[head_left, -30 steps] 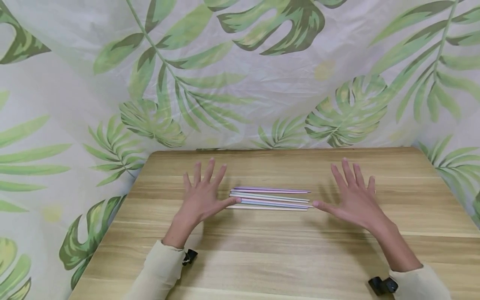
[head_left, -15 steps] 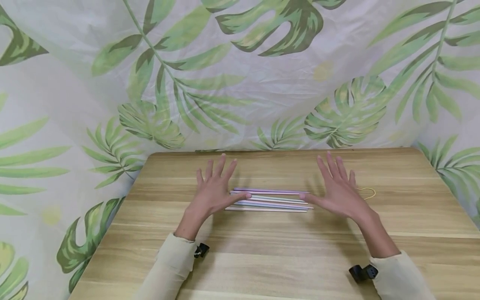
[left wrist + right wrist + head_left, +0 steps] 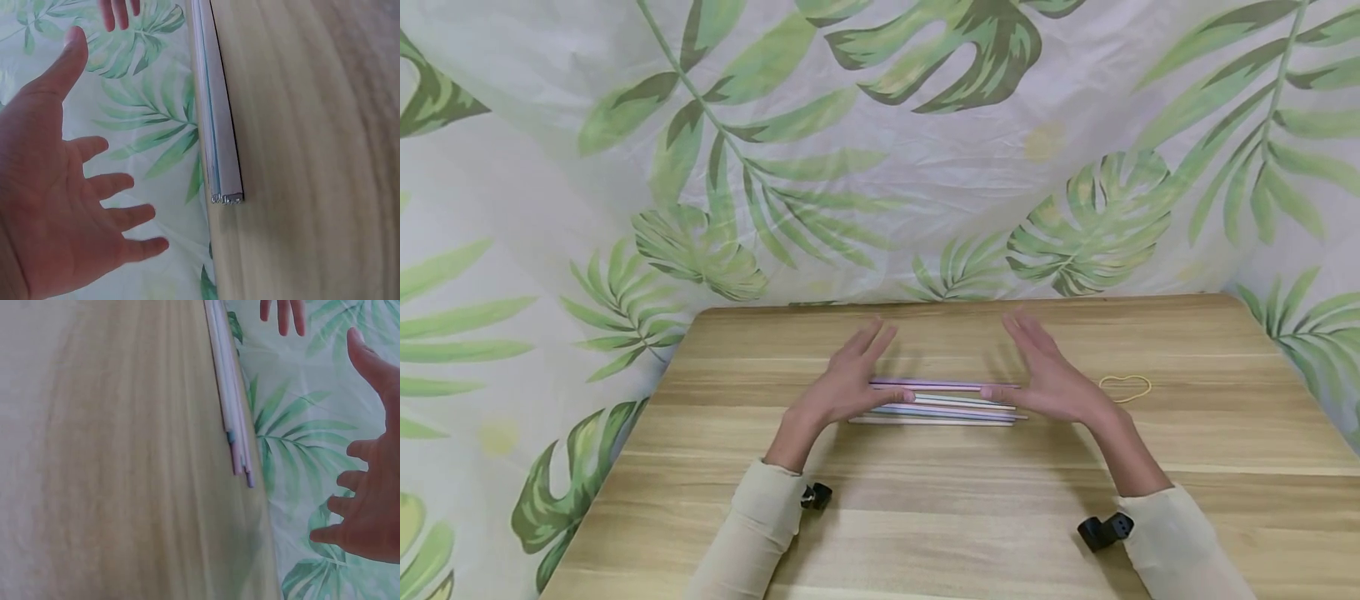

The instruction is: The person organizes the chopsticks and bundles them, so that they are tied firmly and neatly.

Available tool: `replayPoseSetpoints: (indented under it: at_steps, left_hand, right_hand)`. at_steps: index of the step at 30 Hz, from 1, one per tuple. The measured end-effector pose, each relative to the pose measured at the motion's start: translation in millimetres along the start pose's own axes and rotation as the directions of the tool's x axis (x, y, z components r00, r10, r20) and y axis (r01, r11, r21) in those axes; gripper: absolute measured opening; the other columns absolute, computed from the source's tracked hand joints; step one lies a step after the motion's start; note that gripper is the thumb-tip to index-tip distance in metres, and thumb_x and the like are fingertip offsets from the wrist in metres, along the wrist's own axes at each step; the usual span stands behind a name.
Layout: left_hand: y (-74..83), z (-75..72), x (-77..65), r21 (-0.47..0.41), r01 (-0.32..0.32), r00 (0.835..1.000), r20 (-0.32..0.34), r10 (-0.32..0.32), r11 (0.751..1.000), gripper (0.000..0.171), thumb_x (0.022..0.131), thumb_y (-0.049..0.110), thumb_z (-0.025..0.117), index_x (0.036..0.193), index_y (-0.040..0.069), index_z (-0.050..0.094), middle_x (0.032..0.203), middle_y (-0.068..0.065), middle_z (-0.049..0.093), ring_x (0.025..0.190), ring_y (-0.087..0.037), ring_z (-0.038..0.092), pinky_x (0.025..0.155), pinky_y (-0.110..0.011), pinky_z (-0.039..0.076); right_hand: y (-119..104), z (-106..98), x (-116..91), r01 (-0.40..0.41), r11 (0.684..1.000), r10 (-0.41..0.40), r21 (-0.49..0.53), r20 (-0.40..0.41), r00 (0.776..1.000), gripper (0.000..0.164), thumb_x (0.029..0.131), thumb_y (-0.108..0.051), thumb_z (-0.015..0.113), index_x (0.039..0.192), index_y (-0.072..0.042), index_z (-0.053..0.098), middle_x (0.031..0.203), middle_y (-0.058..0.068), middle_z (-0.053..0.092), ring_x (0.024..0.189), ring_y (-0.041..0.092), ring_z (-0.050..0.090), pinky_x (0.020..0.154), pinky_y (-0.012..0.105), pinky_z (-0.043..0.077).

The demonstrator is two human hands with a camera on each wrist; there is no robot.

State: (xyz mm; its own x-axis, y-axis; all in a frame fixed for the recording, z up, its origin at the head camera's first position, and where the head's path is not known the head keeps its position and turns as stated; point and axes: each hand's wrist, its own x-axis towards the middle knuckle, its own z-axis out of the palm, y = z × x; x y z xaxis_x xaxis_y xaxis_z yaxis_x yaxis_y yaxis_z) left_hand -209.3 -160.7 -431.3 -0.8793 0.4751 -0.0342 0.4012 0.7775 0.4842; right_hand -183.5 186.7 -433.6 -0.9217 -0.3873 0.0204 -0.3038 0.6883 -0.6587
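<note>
Several thin pastel sticks (image 3: 955,413), in purple, white, pale green and blue, lie side by side across the tabletop in the head view. My left hand (image 3: 841,387) hovers over their left end, fingers spread and thumb stretched inward. Over the right end my right hand (image 3: 1051,385) mirrors it, its thumb pointing left. Both hands hold nothing. The left wrist view shows the left palm (image 3: 69,206) apart from the sticks (image 3: 215,112). In the right wrist view, the stick tips (image 3: 240,456) end unevenly, and the right hand (image 3: 375,494) is clear of them.
A yellow rubber band (image 3: 1125,389) lies on the wooden table (image 3: 925,517), to the right of my right hand. Behind the table hangs a leaf-patterned cloth (image 3: 955,167). Black wrist cameras (image 3: 1105,531) sit by the sleeves.
Both hands have moved inward toward each other above the sticks. The rubber band, mostly hidden by the right hand before, now shows fully. The sticks look unmoved.
</note>
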Motion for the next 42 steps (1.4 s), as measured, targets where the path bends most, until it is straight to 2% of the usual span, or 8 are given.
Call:
replayPoseSetpoints:
  at_steps: [6,11,17,23,30,36,42]
  left_hand:
    - [-4.6,2.7,1.3,-0.097,-0.038,0.998,0.044,0.042,0.995,0.107,0.090,0.058,0.081,0.173,0.022,0.022,0.181,-0.011,0.015,0.167,-0.036,0.017,0.130,-0.060,0.026]
    - [-9.3,5.3,1.1,-0.098,-0.044,0.997,0.066,0.051,0.994,0.105,0.088,0.053,0.085,0.170,0.017,0.031,0.180,-0.015,0.021,0.165,-0.040,0.022,0.128,-0.062,0.028]
    - [-14.9,6.6,-0.7,-0.098,-0.053,0.993,0.101,0.063,0.994,0.102,0.087,0.045,0.089,0.168,0.013,0.036,0.177,-0.016,0.029,0.164,-0.038,0.028,0.130,-0.058,0.028]
    - [-19.1,6.6,-2.2,-0.143,-0.086,0.986,0.131,0.105,0.986,0.097,0.087,0.039,0.091,0.165,0.009,0.042,0.171,-0.016,0.041,0.161,-0.037,0.036,0.129,-0.055,0.030]
    - [-18.7,6.4,-5.7,-0.125,-0.093,0.984,0.142,0.111,0.988,0.089,0.088,0.034,0.090,0.162,0.008,0.047,0.165,-0.014,0.051,0.156,-0.036,0.043,0.128,-0.054,0.033]
    - [-17.1,7.9,-13.0,-0.103,-0.107,0.979,0.164,0.123,0.989,0.081,0.087,0.024,0.091,0.157,0.006,0.054,0.158,-0.017,0.057,0.149,-0.038,0.050,0.124,-0.055,0.038]
    - [-12.2,10.8,-17.2,-0.074,-0.089,0.981,0.167,0.100,0.993,0.077,0.086,0.017,0.091,0.154,0.008,0.057,0.152,-0.017,0.061,0.139,-0.036,0.054,0.118,-0.052,0.044]
  right_hand:
    - [3.6,5.9,3.9,0.029,0.998,-0.031,0.049,0.046,0.998,0.118,0.088,-0.055,0.084,0.171,-0.002,0.018,0.178,0.025,0.015,0.164,0.049,0.015,0.128,0.070,0.019]
    - [8.4,10.6,5.1,0.032,0.999,-0.035,0.034,0.091,0.995,0.115,0.086,-0.053,0.087,0.168,0.000,0.027,0.171,0.029,0.033,0.158,0.051,0.032,0.125,0.067,0.030]
    - [12.1,15.5,5.5,0.064,0.998,-0.063,-0.004,0.128,0.990,0.101,0.086,-0.042,0.090,0.161,0.004,0.041,0.161,0.031,0.048,0.151,0.051,0.044,0.121,0.065,0.037]
    - [11.5,15.7,4.4,0.100,0.995,-0.096,-0.016,0.147,0.984,0.089,0.086,-0.033,0.092,0.155,0.005,0.050,0.154,0.028,0.057,0.145,0.049,0.052,0.116,0.063,0.043]
    - [13.0,18.9,2.7,0.102,0.995,-0.098,-0.018,0.148,0.984,0.079,0.086,-0.028,0.091,0.150,0.003,0.057,0.148,0.024,0.063,0.137,0.044,0.060,0.113,0.060,0.048]
    - [9.2,21.2,-5.7,0.115,0.992,-0.107,-0.052,0.144,0.984,0.073,0.087,-0.025,0.091,0.148,0.001,0.060,0.143,0.021,0.067,0.129,0.039,0.064,0.108,0.057,0.051]
    - [1.4,23.9,-8.2,0.127,0.989,-0.116,-0.076,0.136,0.984,0.071,0.084,-0.024,0.093,0.144,0.002,0.063,0.137,0.020,0.069,0.124,0.038,0.065,0.105,0.057,0.052]
